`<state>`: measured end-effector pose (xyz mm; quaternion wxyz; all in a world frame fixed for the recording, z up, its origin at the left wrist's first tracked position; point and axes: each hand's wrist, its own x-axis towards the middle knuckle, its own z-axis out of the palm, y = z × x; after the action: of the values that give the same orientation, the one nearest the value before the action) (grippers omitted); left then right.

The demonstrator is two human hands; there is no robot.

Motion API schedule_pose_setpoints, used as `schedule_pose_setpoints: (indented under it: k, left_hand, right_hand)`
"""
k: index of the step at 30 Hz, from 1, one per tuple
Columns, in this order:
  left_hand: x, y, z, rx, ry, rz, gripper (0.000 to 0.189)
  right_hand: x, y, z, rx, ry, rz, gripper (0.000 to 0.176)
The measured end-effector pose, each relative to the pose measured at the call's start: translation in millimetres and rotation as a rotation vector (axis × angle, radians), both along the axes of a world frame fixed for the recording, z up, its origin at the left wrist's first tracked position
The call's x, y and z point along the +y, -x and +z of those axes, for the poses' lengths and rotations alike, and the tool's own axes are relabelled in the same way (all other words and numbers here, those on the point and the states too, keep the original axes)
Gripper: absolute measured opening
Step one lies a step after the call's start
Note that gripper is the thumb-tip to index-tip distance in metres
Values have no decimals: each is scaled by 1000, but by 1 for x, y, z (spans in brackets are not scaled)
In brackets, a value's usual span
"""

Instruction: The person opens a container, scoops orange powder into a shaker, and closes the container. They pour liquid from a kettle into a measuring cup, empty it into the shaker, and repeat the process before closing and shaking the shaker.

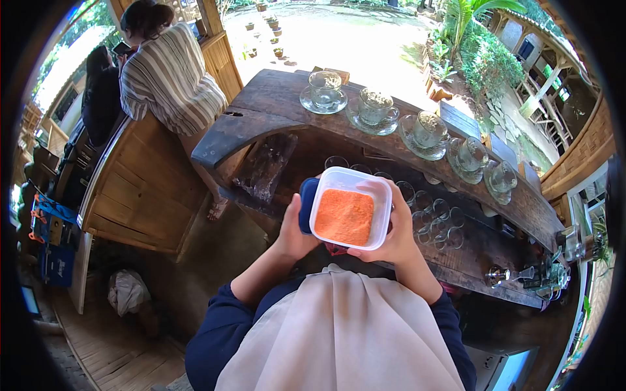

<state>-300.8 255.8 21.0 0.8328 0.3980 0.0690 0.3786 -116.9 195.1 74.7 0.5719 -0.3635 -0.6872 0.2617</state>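
Observation:
A square white plastic container [351,208] with orange powder [343,217] inside is held up at the middle of the view, its top open. My right hand [396,231] grips its right side and lower corner. On the other side, my left hand [297,229] is closed round a dark blue lid [308,206], which stands on edge against the container's left wall. Some of my fingers are hidden behind the lid and the container.
Several glass cups on saucers [429,133] line the dark wooden counter [274,88]. More glasses [440,221] stand on the shelf below. A person in a striped shirt [169,75] leans at a wooden counter at left, beside another person in dark clothes [101,98].

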Motion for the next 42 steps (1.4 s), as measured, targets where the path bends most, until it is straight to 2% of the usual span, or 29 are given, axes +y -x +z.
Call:
schedule_pose_setpoints:
  k: [1, 3, 5, 9, 11, 13, 15, 23, 28, 35, 42]
  left_hand:
    - [5, -1, 3, -39, 122, 66, 71]
    - [17, 3, 9, 50, -197, 291, 71]
    - [20, 7, 30, 169, -407, 388, 73]
    - [31, 17, 56, 142, -609, 353, 73]
    - [37, 17, 67, 94, -961, 216, 67]
    - [37, 17, 83, 163, -981, 200, 61]
    - [40, 16, 90, 268, -1329, 172, 64]
    - [35, 10, 93, 322, -1356, 166, 61]
    - [36, 8, 87, 342, -1363, 167, 61]
    - [36, 6, 78, 350, -1318, 159, 60]
    - [36, 7, 74, 416, -1384, 122, 71]
  right_hand:
    - [-1, -3, 2, 1, -1, -4, 95]
    - [-4, -8, 4, -24, 4, -29, 89]
    - [-8, -10, 5, -22, 35, -45, 87]
    - [-13, -8, 10, -52, 126, -60, 89]
    - [-13, -6, 12, -73, 131, -69, 90]
    - [-13, -5, 11, -43, 167, -56, 90]
    - [-13, -4, 13, -58, 180, -65, 90]
    - [-14, -3, 13, -68, 193, -119, 91]
    - [-10, -5, 8, -212, 119, -191, 90]
    - [-6, -4, 5, -207, 134, -195, 89]
    - [-3, -5, 2, -204, 117, -194, 86]
